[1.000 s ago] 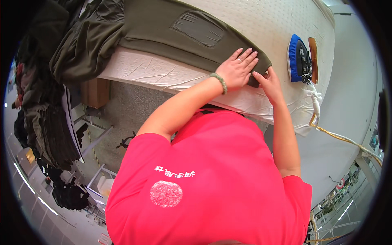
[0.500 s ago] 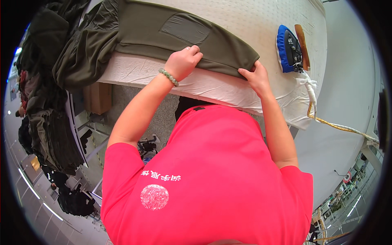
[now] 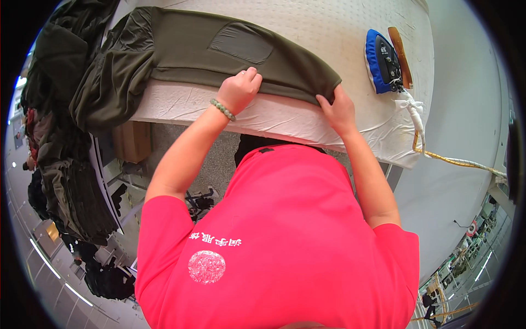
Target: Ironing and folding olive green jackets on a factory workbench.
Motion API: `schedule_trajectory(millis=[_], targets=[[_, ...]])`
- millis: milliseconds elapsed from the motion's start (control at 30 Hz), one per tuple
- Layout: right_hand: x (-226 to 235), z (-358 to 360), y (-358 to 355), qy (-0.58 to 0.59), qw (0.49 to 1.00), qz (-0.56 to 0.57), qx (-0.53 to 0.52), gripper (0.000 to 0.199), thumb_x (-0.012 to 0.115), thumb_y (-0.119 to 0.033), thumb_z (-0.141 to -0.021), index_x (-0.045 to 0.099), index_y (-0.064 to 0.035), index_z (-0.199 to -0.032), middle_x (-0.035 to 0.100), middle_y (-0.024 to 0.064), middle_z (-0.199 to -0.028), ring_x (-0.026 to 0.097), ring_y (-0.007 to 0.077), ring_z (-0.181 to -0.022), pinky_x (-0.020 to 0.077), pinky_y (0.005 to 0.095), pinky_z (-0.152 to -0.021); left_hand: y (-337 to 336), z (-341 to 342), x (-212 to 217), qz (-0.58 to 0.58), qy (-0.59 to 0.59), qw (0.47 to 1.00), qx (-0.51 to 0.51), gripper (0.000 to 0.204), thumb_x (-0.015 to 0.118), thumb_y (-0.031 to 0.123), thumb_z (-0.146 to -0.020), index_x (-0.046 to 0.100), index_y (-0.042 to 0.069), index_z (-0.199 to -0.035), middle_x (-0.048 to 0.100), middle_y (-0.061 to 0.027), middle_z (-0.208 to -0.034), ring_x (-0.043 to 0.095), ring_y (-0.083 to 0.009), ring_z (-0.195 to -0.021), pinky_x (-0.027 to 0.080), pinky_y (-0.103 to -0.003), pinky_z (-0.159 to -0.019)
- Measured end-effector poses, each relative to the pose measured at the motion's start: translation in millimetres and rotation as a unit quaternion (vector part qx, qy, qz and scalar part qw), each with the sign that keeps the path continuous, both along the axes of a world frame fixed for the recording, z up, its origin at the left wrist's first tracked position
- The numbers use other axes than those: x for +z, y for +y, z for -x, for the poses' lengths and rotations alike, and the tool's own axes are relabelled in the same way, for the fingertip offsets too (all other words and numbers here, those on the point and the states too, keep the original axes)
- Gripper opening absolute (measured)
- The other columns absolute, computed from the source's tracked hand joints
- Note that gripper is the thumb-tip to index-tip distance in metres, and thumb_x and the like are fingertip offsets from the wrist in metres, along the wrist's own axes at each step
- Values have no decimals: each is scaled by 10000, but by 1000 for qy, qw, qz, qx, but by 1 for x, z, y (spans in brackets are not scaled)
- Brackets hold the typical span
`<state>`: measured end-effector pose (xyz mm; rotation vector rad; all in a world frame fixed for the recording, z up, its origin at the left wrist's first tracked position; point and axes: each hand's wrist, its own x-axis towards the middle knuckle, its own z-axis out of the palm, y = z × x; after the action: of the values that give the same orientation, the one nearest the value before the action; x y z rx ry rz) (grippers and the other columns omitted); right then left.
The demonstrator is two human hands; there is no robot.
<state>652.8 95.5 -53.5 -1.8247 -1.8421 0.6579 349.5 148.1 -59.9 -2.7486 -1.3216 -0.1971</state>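
Note:
An olive-green garment [image 3: 186, 49] lies across the padded table, with one long tapering part stretched to the right. I cannot tell whether that part is a sleeve or a trouser leg. A smooth, darker patch [image 3: 241, 44] is sewn onto it. Below the patch, my left hand [image 3: 239, 90] has its fingers closed on the near edge of the fabric. At the narrow right end, my right hand [image 3: 336, 108] pinches the garment's corner, thumb on the near side. The garment's gathered, crumpled part bunches at the left and hangs over the table edge.
An iron [image 3: 383, 60] with a blue cover and wooden handle rests on the white padded table [image 3: 307, 27] to the right. Its wrapped hose [image 3: 466, 162] runs off rightward. Dark garments [image 3: 74, 192] are piled at the left, near a cardboard box [image 3: 132, 141] below the table.
The whole view has shifted slightly. Both hands keep their places on the garment, and the fabric lies almost the same.

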Motion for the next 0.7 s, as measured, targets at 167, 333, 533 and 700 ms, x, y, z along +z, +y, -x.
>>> schedule_trajectory(millis=[167, 333, 533, 700], targets=[[10, 4, 4, -27, 999, 39, -25, 433, 774, -140, -827, 608, -40, -1214, 697, 145, -1014, 654, 359, -881, 535, 420, -790, -13, -13, 1, -20, -166, 985, -44, 145, 644, 92, -823, 662, 86, -967, 641, -57, -1047, 662, -219, -851, 545, -347, -727], [56, 27, 6, -80, 990, -108, 43, 343, 733, -114, -842, 631, -83, -1168, 660, 121, -1040, 633, 327, -927, 524, 415, -801, -47, -50, 2, 25, -240, 970, -42, 245, 689, 141, -810, 679, 69, -1044, 632, -72, -1075, 618, -252, -1020, 474, -397, -921], [23, 35, -16, -88, 965, -160, 190, 268, 719, -84, -838, 657, -84, -1099, 650, 101, -1039, 627, 301, -956, 522, 402, -792, -55, -52, 6, 32, -283, 959, 16, 326, 720, 176, -798, 676, 51, -1095, 632, -81, -1081, 609, -250, -1057, 461, -398, -944], [35, 25, -13, -75, 979, -65, 177, 234, 714, -77, -841, 676, -72, -1071, 655, 99, -1042, 630, 297, -955, 527, 398, -803, -42, -39, 9, 77, -267, 961, -3, 321, 698, 173, -823, 672, 76, -1128, 639, -94, -1115, 609, -265, -1085, 450, -419, -973]])
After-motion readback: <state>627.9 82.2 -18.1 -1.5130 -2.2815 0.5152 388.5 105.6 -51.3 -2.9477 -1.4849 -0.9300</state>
